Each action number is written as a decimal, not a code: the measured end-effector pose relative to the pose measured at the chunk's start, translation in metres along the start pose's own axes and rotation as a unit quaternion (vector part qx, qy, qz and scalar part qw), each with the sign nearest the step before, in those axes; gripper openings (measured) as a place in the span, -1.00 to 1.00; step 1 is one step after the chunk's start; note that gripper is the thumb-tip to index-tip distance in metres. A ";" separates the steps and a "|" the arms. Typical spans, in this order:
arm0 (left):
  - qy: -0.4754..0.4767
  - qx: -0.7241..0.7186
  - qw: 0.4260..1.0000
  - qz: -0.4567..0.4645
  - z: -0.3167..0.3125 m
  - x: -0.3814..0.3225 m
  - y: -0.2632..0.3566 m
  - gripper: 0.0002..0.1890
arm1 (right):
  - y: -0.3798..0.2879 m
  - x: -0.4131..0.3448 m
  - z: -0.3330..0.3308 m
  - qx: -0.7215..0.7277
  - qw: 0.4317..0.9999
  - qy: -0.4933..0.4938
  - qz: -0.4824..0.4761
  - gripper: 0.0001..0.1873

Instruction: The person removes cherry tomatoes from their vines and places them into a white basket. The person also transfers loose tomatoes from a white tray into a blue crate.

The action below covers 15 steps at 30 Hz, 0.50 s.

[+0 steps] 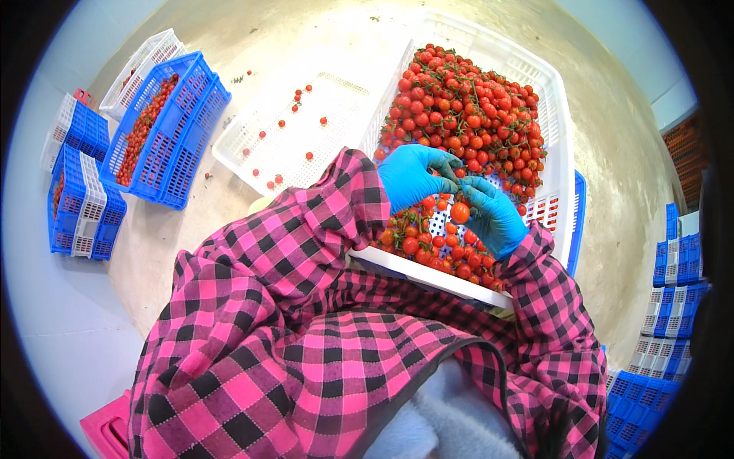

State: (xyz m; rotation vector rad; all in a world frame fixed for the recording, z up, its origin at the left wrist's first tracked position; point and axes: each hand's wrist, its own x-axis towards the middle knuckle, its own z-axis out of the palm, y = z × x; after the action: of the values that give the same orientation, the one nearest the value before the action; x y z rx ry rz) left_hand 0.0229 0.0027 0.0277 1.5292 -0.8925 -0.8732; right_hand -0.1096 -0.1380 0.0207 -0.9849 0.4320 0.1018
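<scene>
Both hands wear blue gloves with darkened fingertips and meet over a large white plastic crate [562,137] of cherry tomatoes. My left hand [416,175] reaches in from the left, its thumb and fingers pinched together; whether anything is between them cannot be told. My right hand [494,215] faces it, fingers bent around a small stem with an orange-red cherry tomato [459,213] hanging below the fingertips. Beyond the hands lies a big heap of red cherry tomatoes [470,115], many on green stems. Nearer me, more tomatoes [438,252] lie on the crate's perforated blue-and-white bottom.
Left of the large crate, a shallow white crate [338,92] holds several scattered tomatoes. Blue crates [189,115] with tomatoes and a white crate [149,57] stand farther left on the concrete floor. Stacked blue and white crates [676,310] line the right side. A pink plastic object [106,424] is at lower left.
</scene>
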 end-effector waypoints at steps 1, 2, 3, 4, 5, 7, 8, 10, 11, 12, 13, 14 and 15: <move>-0.001 0.013 1.000 0.009 0.000 0.000 0.000 -0.91 | 0.000 0.002 -0.002 0.003 1.000 -0.007 -0.006 -0.67; -0.001 0.002 1.000 0.004 0.000 0.000 0.000 -0.91 | 0.000 0.004 -0.004 0.004 1.000 0.003 -0.009 -0.66; -0.003 -0.005 1.000 0.002 0.000 0.000 0.001 -0.91 | 0.001 0.005 -0.006 0.009 1.000 -0.013 -0.019 -0.65; -0.005 -0.009 1.000 0.004 -0.001 0.000 0.001 -0.91 | 0.002 0.006 -0.007 0.011 1.000 -0.011 -0.026 -0.65; -0.004 -0.014 1.000 -0.006 0.000 -0.001 0.002 -0.91 | 0.003 0.007 -0.009 0.013 0.999 -0.009 -0.033 -0.64; -0.003 -0.017 1.000 -0.015 0.000 -0.002 0.003 -0.90 | 0.004 0.008 -0.011 0.023 0.998 -0.028 -0.042 -0.64; -0.003 -0.026 1.000 -0.010 0.000 -0.002 0.004 -0.90 | 0.005 0.008 -0.012 0.029 0.998 -0.030 -0.047 -0.63; -0.008 -0.040 0.999 0.005 -0.001 -0.004 0.005 -0.91 | 0.006 0.008 -0.013 0.053 0.995 -0.065 -0.049 -0.64; -0.009 -0.046 0.999 -0.003 -0.001 -0.004 0.005 -0.91 | 0.006 0.008 -0.014 0.070 0.993 -0.087 -0.050 -0.64; -0.011 -0.052 0.999 -0.012 -0.002 -0.004 0.005 -0.91 | 0.006 0.008 -0.014 0.057 0.994 -0.076 -0.053 -0.64; -0.014 -0.053 0.998 -0.016 -0.002 -0.004 0.004 -0.91 | 0.006 0.009 -0.014 0.047 0.995 -0.073 -0.055 -0.64; -0.014 -0.050 0.998 -0.024 -0.003 -0.004 0.004 -0.91 | 0.005 0.009 -0.014 0.036 0.996 -0.058 -0.054 -0.63; -0.016 -0.042 0.999 -0.028 -0.003 -0.004 0.003 -0.91 | 0.005 0.010 -0.014 -0.017 0.996 -0.043 -0.075 -0.62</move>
State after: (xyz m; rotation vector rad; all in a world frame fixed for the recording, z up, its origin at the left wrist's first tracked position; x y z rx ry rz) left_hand 0.0239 0.0069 0.0315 1.4773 -0.8283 -0.9657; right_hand -0.1066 -0.1479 0.0064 -1.0398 0.2764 0.0158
